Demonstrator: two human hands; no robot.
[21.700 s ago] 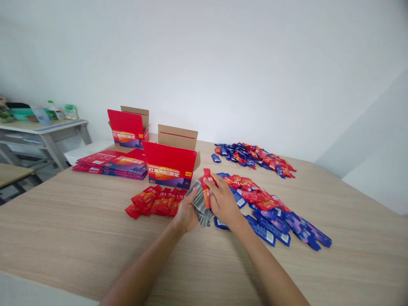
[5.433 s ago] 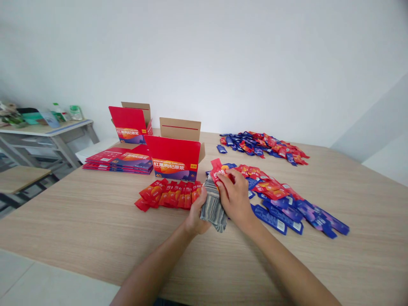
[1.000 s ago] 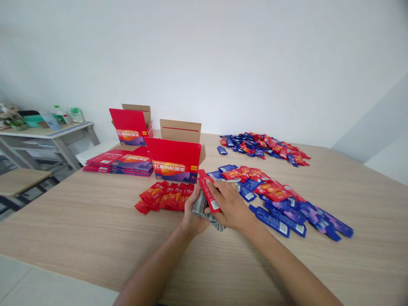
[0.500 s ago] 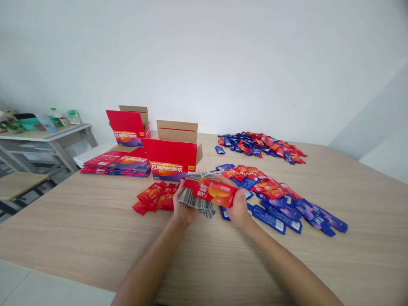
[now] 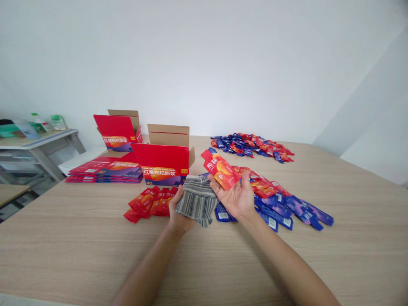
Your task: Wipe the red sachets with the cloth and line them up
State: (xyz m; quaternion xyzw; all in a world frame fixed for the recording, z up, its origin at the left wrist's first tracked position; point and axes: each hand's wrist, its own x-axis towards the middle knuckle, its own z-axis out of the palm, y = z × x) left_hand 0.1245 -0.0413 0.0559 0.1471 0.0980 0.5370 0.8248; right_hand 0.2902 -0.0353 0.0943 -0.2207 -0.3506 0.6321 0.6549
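Right hand (image 5: 238, 199): palm up, fingers loosely supporting one red sachet (image 5: 223, 171) above the tabletop (image 5: 79, 250). Sachet lies at 11 o'clock from that palm, long axis roughly 10:30 to 4:30; right hand nearer. Left hand (image 5: 181, 216): fingers grasping striped cloth (image 5: 198, 199). Sachet sits apart, at the cloth's 1:30.

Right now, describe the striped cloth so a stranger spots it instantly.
On the pale table, find the nearer open red box. By its lower right corner, the left hand holds the cloth. Its grey stripes set it apart from the red packets and blue packets nearby.
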